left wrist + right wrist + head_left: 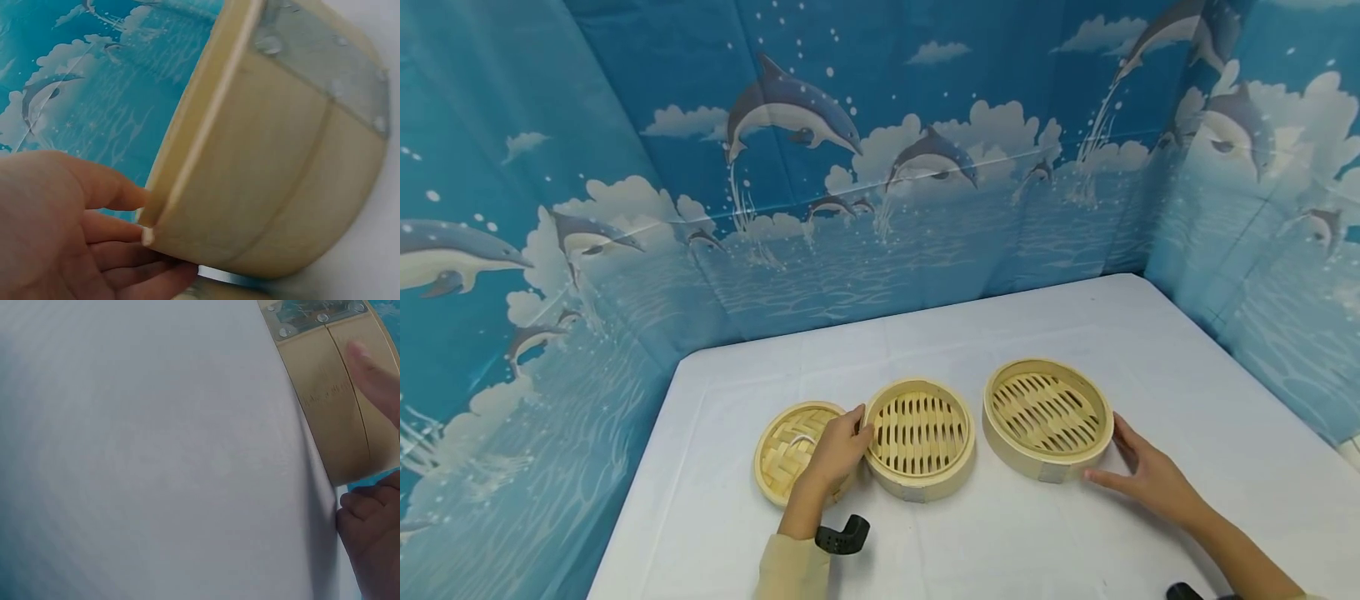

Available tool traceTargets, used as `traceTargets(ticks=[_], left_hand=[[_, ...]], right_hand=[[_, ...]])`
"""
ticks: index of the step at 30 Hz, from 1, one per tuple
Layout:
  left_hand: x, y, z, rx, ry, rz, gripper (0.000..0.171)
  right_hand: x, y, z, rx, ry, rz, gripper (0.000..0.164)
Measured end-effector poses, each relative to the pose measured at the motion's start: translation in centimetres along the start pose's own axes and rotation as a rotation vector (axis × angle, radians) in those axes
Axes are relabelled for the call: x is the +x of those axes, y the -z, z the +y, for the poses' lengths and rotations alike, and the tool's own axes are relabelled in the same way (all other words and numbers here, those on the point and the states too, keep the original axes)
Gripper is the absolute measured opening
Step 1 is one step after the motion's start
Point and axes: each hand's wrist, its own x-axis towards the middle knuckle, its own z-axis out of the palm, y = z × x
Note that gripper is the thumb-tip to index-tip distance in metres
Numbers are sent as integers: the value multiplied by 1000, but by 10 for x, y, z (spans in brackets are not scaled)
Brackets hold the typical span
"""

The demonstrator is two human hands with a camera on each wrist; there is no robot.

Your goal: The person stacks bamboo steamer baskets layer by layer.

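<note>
Two round bamboo steamer baskets stand upright on the table, slatted bottoms showing. My left hand (838,446) is at the left rim of the middle steamer basket (917,485). In the left wrist view, its thumb and fingers pinch the rim and lower wall of that basket (250,156). A woven bamboo lid (782,458) lies left of it, partly hidden under my left hand and wrist. At the lower right side of the right steamer basket (1011,446), my right hand (1153,483) has its thumb and fingers spread, thumb along the wall in the right wrist view.
A white cloth covers the table (970,558). Behind and at both sides hangs a blue curtain (925,250) printed with dolphins. A gap of cloth separates the two baskets, while the lid lies close against the middle one.
</note>
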Motion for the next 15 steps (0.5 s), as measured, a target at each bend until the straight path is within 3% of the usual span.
traceTargets(ticks=[5,9,15], left_hand=[[14,14,6,84,-57,-109,22],[25,20,8,160,-76,-185,18],[33,14,6,295,-54,-163,20]], right_hand=[[6,0,-1,32,40,5,101],[7,0,1,35,53,8,101],[4,-2,3,14,47,20,101]])
